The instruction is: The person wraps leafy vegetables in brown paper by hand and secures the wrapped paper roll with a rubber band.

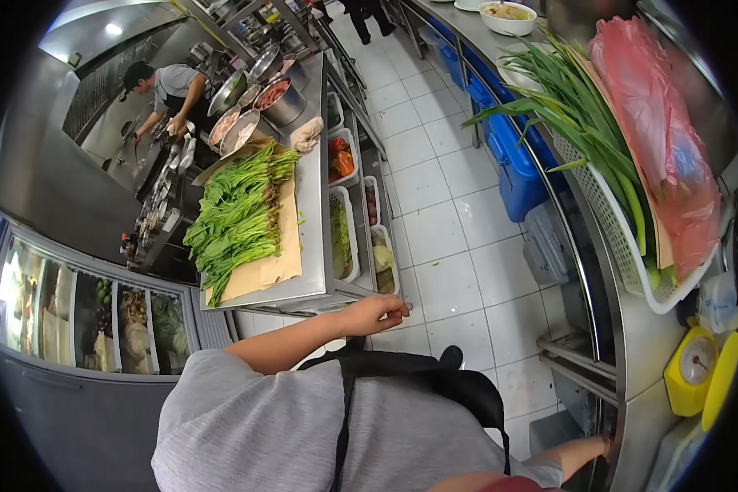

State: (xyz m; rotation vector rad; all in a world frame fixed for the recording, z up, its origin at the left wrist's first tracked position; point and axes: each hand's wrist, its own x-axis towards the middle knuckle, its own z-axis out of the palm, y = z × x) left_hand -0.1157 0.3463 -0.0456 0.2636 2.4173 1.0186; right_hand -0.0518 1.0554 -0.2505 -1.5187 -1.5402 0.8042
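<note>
My left hand (pixel 379 314) hangs over the tiled floor, just off the near corner of the steel table (pixel 313 205). Its fingers are curled together, and I cannot make out anything in them. On that table, leafy greens (pixel 242 213) lie on brown paper (pixel 285 246). At the lower right, my right hand (pixel 605 447) is at the edge of the right-hand counter (pixel 644 361), low beside its frame. Its fingers are mostly hidden there, so their state cannot be seen.
Vegetable bins (pixel 342 234) sit under the table. On the right counter are a white basket (pixel 623 246) with long green leaves, a red plastic bag (pixel 652 131) and a yellow scale (pixel 690 369). A co-worker (pixel 176 86) stands at the stove; blue containers (pixel 508 160) stand beneath the counter.
</note>
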